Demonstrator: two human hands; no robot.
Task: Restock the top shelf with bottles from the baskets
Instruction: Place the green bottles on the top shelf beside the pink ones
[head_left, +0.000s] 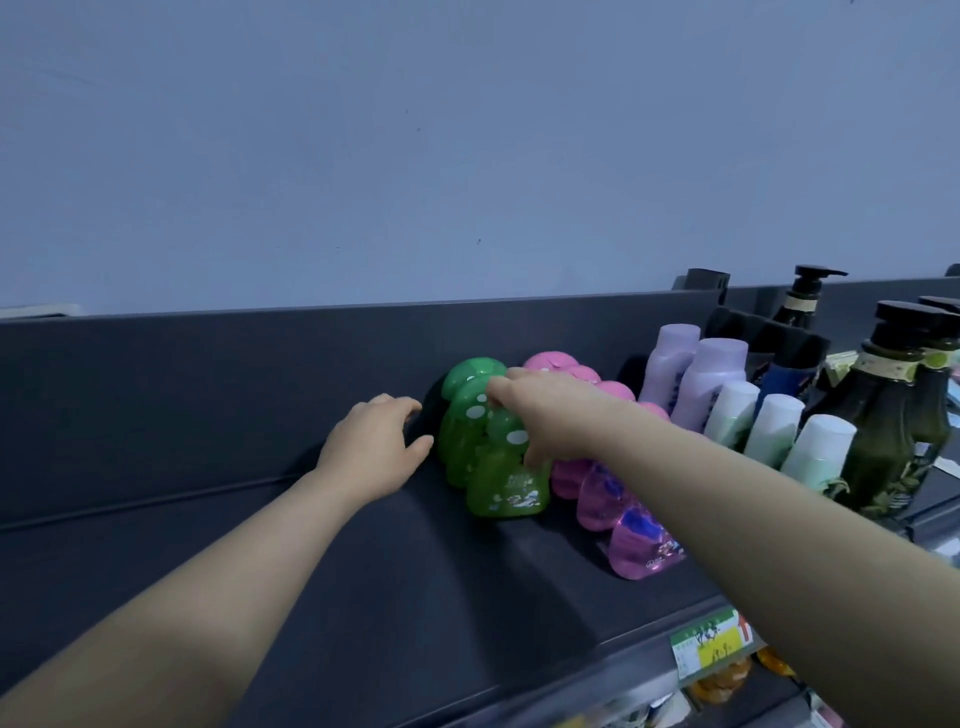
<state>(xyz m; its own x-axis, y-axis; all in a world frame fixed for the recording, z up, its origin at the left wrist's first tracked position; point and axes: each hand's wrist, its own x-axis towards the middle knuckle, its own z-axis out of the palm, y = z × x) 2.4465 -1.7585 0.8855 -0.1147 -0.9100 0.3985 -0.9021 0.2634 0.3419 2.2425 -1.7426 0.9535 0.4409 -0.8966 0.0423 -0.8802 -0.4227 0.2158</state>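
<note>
1. A plain pale wall (467, 156) fills the upper half of the view.
2. Below it runs the top shelf (260, 545), dark grey with a low back panel (208, 364). Its left stretch is bare; all the stock stands to the right.
3. Both forearms reach up and forward onto the shelf. The left hand (374, 447) rests on the shelf with its fingers loosely curled and holding nothing, just beside the left flank of the green row; whether it touches is hard to tell. The right hand (540, 410) arches over that row, fingertips on the caps and thumb pressed against the front bottle's right side, so it clasps the row from above.
4. The green bottles (462, 441) stand upright in single file from near the back panel toward the front, between the two hands. They are the leftmost stock on the shelf.
5. The pink bottles (597, 499) form a parallel file touching the green one on its right, partly hidden under the right forearm. Further right stand lilac bottles (706, 379), white-capped bottles (774, 426) and dark pump bottles (878, 415).
6. A price label (706, 644) sits on the front lip.
7. The baskets are out of view. The open space lies to the left of the green file, so the left hand looks nearer to any new row, and the next move probably turns on squaring this file front to back first.
</note>
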